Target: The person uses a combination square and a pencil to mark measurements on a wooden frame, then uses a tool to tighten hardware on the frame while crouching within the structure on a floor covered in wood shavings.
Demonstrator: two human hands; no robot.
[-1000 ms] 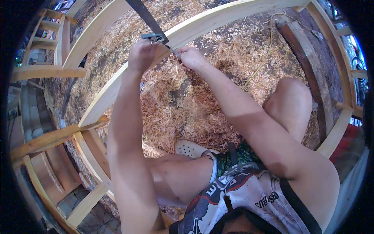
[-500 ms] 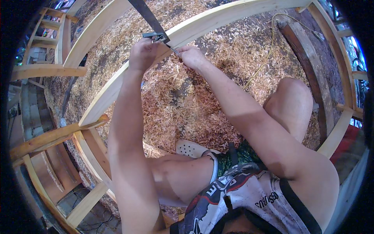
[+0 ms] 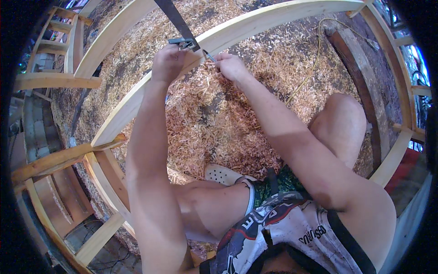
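Observation:
A long pale wooden board (image 3: 246, 25) arches across the upper middle. Lying across it is a combination square, its dark metal blade (image 3: 178, 20) running up toward the top edge and its grey head (image 3: 183, 43) close to the board's near side. My left hand (image 3: 168, 63) is closed on the head of the square, pressing it to the board; its fingertips are partly hidden. Just right of the blade, my right hand (image 3: 232, 67) pinches a thin pencil-like tool (image 3: 210, 56), whose tip points at the board beside the square. Its exact kind is too small to tell.
Wood shavings (image 3: 219, 132) cover the ground. Timber frames stand at the left (image 3: 68, 157) and right (image 3: 401, 73). A thick dark-edged beam (image 3: 360, 77) lies at the right, with a yellow cord (image 3: 318, 50) near it. My bent knee (image 3: 342, 114) and a pale clog (image 3: 219, 173) are below.
My right hand has shifted a little to the right with the thin tool, and the tool now tilts more steeply. The square and my left hand have barely moved.

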